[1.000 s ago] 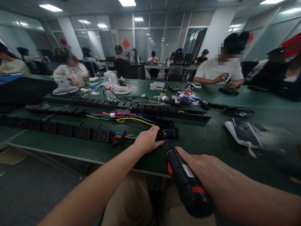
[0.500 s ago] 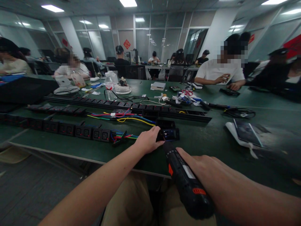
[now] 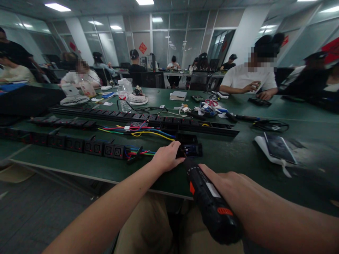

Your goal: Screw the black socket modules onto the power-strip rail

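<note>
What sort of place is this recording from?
Probably a shared electronics workroom: people sit at a long green table, a row of black rectangular sockets trails multicoloured wires, and the right hand holds a black-and-orange power screwdriver.

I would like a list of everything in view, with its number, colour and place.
power screwdriver: 1, black and orange, front centre
small case: 1, black, centre
socket rows: 3, black, left to centre
loose wires: several, mixed, centre
bottle: 1, clear, left of centre
fans: 2, white, either side of bottle
box: 1, white, back centre
scissors: 1, red-handled, back, right of centre
clutter: many, mixed, back
cable coil: 1, black, right
flat device: 1, dark, right
table: 1, green, under these
people: several, light and dark clothes, behind
chairs: several, black, behind
wall signs: several, red, back
ceiling lights: several, white, above
trouser legs: 2, tan, below
left hand: 1, bare, on small case
right hand: 1, bare, around power screwdriver
</note>
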The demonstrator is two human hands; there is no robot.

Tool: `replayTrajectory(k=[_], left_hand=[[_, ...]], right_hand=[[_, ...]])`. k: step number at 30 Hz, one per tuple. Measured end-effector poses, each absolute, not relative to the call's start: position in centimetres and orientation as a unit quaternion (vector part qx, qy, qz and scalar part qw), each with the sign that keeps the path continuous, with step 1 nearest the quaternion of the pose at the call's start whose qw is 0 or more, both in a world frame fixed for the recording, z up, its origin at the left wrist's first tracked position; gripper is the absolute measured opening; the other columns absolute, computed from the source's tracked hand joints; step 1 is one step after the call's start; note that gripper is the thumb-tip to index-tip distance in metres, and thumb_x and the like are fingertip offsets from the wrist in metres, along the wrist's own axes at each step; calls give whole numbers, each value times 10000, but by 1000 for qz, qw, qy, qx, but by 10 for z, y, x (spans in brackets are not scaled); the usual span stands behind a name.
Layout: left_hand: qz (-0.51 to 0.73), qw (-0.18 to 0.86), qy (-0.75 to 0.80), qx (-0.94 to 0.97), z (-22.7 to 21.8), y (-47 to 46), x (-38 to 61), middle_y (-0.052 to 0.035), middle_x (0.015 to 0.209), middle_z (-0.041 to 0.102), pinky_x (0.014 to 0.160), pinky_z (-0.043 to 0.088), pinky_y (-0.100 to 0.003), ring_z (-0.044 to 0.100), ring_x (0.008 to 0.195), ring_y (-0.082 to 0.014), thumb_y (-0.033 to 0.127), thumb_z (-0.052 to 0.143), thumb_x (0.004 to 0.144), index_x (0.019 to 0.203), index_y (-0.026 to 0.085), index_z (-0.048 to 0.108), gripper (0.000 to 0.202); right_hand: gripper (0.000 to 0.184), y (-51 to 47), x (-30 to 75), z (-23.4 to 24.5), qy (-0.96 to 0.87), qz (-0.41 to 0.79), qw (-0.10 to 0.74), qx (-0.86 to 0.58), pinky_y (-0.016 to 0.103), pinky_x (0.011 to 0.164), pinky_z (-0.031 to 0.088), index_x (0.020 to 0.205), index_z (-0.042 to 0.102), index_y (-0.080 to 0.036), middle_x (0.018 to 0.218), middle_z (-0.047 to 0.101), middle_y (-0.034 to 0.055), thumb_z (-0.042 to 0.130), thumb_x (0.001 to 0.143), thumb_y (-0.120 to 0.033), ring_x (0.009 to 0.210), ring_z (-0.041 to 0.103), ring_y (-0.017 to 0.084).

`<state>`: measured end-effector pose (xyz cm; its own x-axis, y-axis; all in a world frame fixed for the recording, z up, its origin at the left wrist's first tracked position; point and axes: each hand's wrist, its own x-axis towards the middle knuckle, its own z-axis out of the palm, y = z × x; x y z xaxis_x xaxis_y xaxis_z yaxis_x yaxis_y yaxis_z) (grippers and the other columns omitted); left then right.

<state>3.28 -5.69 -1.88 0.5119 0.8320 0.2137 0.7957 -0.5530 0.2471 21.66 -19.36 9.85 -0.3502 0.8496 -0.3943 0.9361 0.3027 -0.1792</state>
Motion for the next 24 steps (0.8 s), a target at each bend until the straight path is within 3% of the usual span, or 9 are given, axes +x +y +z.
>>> replayTrajectory(k=[4,14,19,24], left_hand=[[156,61,471,866,-19,-57,33,-76,1257,577,822,530,-343,654,1052,-259,457,582,908,1222,234,421,418],[163,59,469,866,-21,-56,33,-63,1242,589,802,537,-344,665,1020,-259,461,596,898,1209,241,425,417],[163,59,468,867,-21,-56,34,-59,1229,590,807,536,-344,663,1027,-254,456,587,904,1202,243,424,401],[164,55,470,866,-22,-56,33,-55,1243,588,801,539,-344,665,1019,-256,464,591,901,1204,241,427,410]], right_hand=[[827,-193,215,99,800,-200,106,555,315,728,526,1428,317,-212,1048,621,82,751,737,-77,953,615,302],[937,-195,214,99,799,-184,144,555,389,849,531,1520,179,-174,1152,597,91,750,780,-104,1019,590,298],[897,-195,210,104,793,-186,146,561,408,870,521,1516,211,-174,1156,598,97,727,787,-84,1024,593,297],[874,-195,211,106,803,-196,119,551,341,789,531,1493,281,-150,1097,615,134,719,743,-47,996,613,322]])
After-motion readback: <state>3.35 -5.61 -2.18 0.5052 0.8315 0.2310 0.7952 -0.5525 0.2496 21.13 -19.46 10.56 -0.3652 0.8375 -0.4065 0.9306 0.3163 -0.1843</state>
